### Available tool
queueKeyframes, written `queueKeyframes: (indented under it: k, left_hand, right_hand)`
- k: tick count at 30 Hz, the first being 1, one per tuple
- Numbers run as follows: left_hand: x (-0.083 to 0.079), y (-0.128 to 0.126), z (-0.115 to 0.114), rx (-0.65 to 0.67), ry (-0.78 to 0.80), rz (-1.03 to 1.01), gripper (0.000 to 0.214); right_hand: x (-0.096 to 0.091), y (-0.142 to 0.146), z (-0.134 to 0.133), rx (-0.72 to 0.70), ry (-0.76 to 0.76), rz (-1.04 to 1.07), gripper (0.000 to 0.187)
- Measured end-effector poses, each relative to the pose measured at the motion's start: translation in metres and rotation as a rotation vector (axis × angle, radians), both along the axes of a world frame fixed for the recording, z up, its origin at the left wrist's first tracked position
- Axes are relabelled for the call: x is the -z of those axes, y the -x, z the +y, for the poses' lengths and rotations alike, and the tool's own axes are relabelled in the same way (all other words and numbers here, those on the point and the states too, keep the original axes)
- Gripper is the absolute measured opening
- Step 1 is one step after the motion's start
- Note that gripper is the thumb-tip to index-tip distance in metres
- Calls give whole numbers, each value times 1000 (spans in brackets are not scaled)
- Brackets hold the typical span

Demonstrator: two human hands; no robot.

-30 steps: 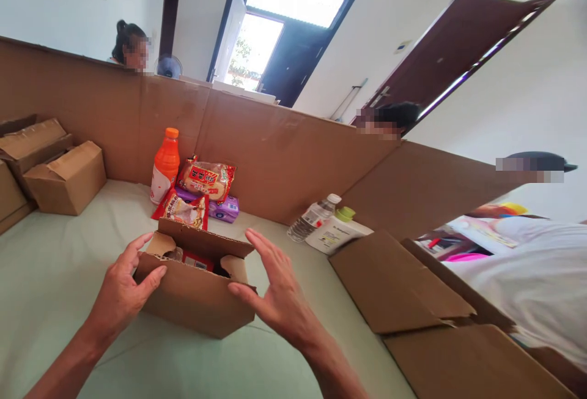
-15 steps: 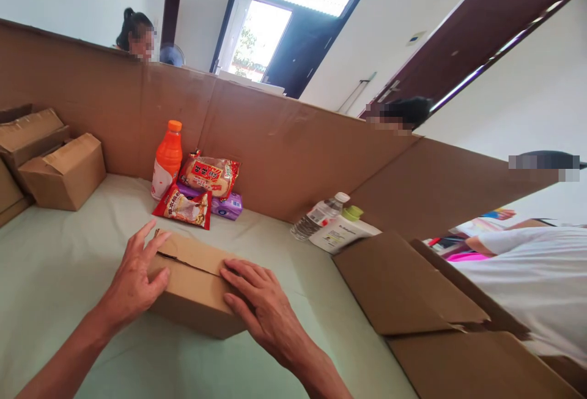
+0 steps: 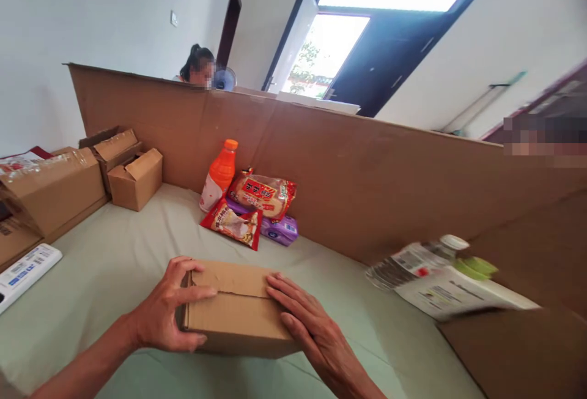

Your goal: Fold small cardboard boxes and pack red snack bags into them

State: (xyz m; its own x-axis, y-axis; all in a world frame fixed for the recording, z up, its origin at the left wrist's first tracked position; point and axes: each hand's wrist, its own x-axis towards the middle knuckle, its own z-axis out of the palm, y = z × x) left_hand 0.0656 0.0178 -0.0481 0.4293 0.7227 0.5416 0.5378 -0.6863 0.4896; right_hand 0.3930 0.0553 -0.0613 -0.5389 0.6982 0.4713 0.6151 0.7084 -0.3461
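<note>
A closed cardboard box [image 3: 238, 319] lies on the pale green cloth in front of me. My left hand [image 3: 167, 310] clasps its left end, with fingers over the top and the thumb low on the front. Across the right end lies my right hand [image 3: 316, 325], its fingers stretched over the top flaps and its palm against the side. The flaps meet at a seam along the top. Beyond the box are a red snack packet [image 3: 233, 223], a purple pack [image 3: 280, 231], a larger clear-and-red snack bag [image 3: 263, 194] and an orange bottle [image 3: 220, 172].
Several cardboard boxes [image 3: 68, 185] and a white oblong pack [image 3: 30, 273] are at left. To the right lie a clear bottle [image 3: 403, 264] and a white container with a green cap [image 3: 458, 295]. A cardboard wall [image 3: 343, 172] spans the back, with people beyond it.
My view has swung left, bringing more boxes and the white pack into sight. My left hand has closed around the box's left end. The right hand stays on the right end.
</note>
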Motion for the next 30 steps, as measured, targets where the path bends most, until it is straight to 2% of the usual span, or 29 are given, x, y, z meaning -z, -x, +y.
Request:
queueKeyframes:
  k: [3,6,9,12,15,18,23,27,30]
  left_hand:
    - [13,16,-19,-167,-82,-103,71]
    - [17,52,-32,-456,-168,-49,58]
    - [10,97,-38,-802,-282,102,37]
    - [3,134,-34,-1032,-346,160,31]
    - [3,154,-21,-1134,-342,147,33]
    - [6,163,-2,-1203,-329,129,36]
    - [1,180,19,-1254,-255,144,46]
    - [-7,192,22,-1270,-202,182,52]
    - [-9,191,20,-1276,-188,208,55]
  right_hand:
    - [1,40,21,-4,-118,155,36]
    - [9,80,38,116,-193,321,33]
    - [35,104,42,167,-161,361,29]
    - [75,112,33,142,-116,331,25]
    - [111,113,19,150,-51,270,25]
    - [129,113,12,177,13,176,25]
    - [133,113,14,175,28,141,27]
    - [133,114,15,165,18,161,25]
    - [132,116,14,173,24,163,26]
